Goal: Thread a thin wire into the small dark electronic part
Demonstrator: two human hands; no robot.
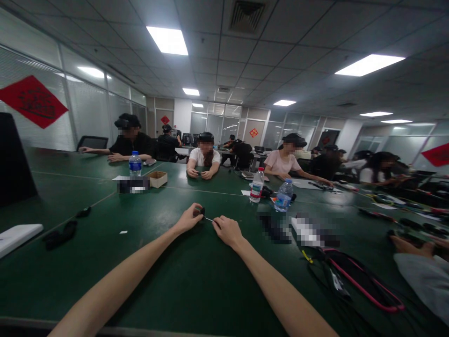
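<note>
Near the middle of the green table, my left hand is closed round a small black part. Just to its right, my right hand pinches a thin metal rod, which points left toward the black part. Whether the rod's tip touches the part is too small to tell. Both forearms reach forward over the tabletop.
A small open cardboard box stands ahead on the left, beside a blue-capped bottle. Ahead on the right are a red-capped bottle and another bottle. A pink-edged racket-like frame and cables lie right. Several people sit around.
</note>
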